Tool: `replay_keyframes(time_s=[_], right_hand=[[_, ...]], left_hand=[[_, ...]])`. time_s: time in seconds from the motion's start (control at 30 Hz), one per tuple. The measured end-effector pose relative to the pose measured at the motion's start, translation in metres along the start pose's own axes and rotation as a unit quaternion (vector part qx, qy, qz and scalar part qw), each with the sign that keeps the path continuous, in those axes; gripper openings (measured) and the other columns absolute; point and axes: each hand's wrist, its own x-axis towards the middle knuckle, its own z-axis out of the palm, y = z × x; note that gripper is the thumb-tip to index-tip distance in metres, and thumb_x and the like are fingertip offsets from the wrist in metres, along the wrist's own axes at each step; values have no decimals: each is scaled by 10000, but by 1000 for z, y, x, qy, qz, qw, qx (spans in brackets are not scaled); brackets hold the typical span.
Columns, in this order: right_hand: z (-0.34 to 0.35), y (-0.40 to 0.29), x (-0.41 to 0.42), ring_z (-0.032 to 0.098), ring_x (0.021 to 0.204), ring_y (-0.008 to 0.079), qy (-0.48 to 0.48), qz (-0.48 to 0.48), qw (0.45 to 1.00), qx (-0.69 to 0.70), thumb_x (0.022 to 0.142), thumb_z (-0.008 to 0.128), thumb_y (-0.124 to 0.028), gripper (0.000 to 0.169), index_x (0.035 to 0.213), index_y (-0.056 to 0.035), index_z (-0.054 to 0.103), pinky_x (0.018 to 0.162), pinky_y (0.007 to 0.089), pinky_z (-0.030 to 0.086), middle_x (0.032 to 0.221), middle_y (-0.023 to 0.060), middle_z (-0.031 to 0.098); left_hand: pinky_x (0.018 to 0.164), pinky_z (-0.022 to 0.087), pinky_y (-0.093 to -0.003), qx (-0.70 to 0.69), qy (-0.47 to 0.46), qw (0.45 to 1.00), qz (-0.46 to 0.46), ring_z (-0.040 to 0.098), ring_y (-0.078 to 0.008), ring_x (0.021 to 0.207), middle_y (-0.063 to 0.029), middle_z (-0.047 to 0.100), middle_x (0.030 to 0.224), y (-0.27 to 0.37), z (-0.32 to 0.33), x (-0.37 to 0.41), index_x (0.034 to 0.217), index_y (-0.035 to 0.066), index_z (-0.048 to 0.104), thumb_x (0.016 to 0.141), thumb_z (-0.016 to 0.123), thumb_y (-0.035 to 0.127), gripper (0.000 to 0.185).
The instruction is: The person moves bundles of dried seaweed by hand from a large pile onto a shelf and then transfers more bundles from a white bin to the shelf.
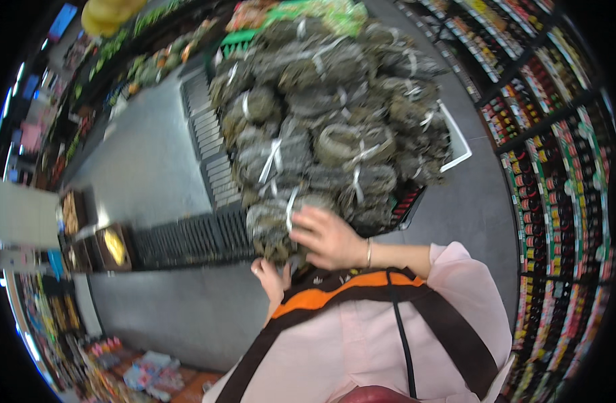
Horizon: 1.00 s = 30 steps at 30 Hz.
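Note:
A large pile of dried, grey-green bundles [333, 103], which look like dried seaweed tied with white strips, rises in front of me. My right hand [333, 239] lies flat over the nearest bundle [270, 221], beside its white tie [290, 207]; its fingers are somewhat spread and blurred. At that bundle's lower edge is my left hand [271, 279], thumb and fingers apart. Whether it grips the edge or only touches it, I cannot tell. The underside of the bundle is hidden.
Black slatted crates [187, 242] border a grey metal surface [141, 146] on the left. A white bin's rim [456, 163] juts out right of the pile. Shelves of bottles [532, 201] line the right side. Yellow produce [115, 246] sits in a box at left.

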Motion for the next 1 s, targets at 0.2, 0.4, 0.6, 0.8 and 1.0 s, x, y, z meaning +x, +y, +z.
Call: replay_keyframes(time_s=[0.2,0.4,0.6,0.8,1.0], right_hand=[[59,18,-29,234,1459,343,-103,-90,989,-57,801,661,-163,457,1240,-99,549,1185,456,269,1574,184,248],[69,27,-38,170,1494,325,-72,-80,994,-25,825,602,-138,85,778,-70,584,1202,429,284,1606,136,211],[83,43,-60,278,1470,251,-150,-52,987,-20,860,583,-148,93,836,-59,593,1079,407,446,1588,50,301],[35,11,-55,391,1407,284,-77,-15,994,79,744,657,-44,219,962,-55,665,1003,391,509,1500,114,426],[-125,66,-29,621,1062,284,221,32,970,-100,724,611,2,191,898,-56,661,936,408,511,1079,96,667]], left_hand=[[722,491,-386,10,-61,997,-53,592,-313,795,-172,536,1051,3,-20,33,1050,-52,538,767,698,10,331],[833,525,-326,-494,-72,783,-371,636,-229,926,-87,596,1010,43,-25,58,978,-2,567,903,540,-34,86],[897,514,-351,-516,-52,726,-451,619,-244,956,-132,610,1029,25,-3,66,984,-47,568,855,508,-87,148],[955,464,-394,-584,-114,667,-448,605,-230,939,-131,616,1016,27,-36,57,1105,-32,547,864,557,-15,242],[1127,255,-513,-413,14,819,-399,288,-298,1385,-162,293,1485,135,-70,38,1537,211,53,878,627,58,887]])
